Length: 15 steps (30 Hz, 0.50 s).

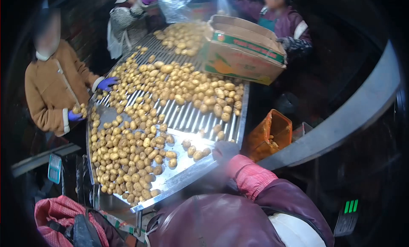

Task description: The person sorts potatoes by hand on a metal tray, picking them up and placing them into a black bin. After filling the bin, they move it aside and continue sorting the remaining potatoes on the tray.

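Note:
My right hand (225, 150), in a dark glove below a pink sleeve cuff, rests at the right edge of the metal sorting table (183, 172). Its fingers are smeared and partly lost in shadow. Close to it lie a few loose potatoes (197, 154). A larger heap of potatoes (128, 157) covers the left part of the table's smooth plate. Pink checked cloth (59, 215) shows at the lower left with a dark shape that may be my gloved left hand (85, 232); no fingers can be made out there.
Metal rollers (181, 115) carry more potatoes behind the plate. A person in a brown jacket (55, 85) holds potatoes at the left. Another person at the back right handles a tilted cardboard box (247, 49). An orange crate (270, 136) stands right of the table, beside a curved metal beam (341, 123).

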{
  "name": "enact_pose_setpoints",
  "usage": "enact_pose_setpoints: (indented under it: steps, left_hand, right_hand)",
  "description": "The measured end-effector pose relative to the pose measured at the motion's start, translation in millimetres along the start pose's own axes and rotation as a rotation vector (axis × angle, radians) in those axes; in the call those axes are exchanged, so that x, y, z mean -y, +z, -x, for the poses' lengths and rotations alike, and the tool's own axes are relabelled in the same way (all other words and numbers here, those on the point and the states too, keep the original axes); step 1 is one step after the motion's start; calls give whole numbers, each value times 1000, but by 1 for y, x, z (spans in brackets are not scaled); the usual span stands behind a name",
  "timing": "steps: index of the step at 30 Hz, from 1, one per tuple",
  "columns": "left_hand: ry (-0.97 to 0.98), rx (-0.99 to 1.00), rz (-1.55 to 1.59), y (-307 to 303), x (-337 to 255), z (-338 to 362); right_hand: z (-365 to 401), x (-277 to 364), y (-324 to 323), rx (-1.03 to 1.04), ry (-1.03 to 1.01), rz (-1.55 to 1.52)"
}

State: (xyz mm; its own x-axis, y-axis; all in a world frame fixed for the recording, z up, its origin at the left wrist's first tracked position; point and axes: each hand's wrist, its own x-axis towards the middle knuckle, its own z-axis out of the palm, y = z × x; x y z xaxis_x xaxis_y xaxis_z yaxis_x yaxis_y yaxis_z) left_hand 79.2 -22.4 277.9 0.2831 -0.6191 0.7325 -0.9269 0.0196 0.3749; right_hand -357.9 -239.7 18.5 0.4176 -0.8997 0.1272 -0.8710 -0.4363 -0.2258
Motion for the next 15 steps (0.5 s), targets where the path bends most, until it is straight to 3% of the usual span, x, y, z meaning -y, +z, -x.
enact_pose_setpoints:
  steps: [2,4,6,7,9,11,15]
  left_hand:
    - [11,-1,-3,-7,0,-2]
    - [25,-9,1,-10,-3,-5]
    - [35,-31,18,-14,-5,-6]
    - [35,-32,31,-13,-7,-5]
    - [27,-31,52,-14,-13,-5]
    - [23,-22,76,-7,-17,-9]
    - [-43,47,129,12,-10,2]
  right_hand:
    - [-1,2,2,20,-13,-10]
    - [1,3,0,-182,-136,-91]
    - [-8,-4,6,-238,-182,-103]
    - [-2,-8,13,-238,-200,-114]
    - [-1,-9,15,-44,-90,-170]
    - [0,-6,13,-185,-178,-112]
    - [-2,-16,23,-251,-267,-101]
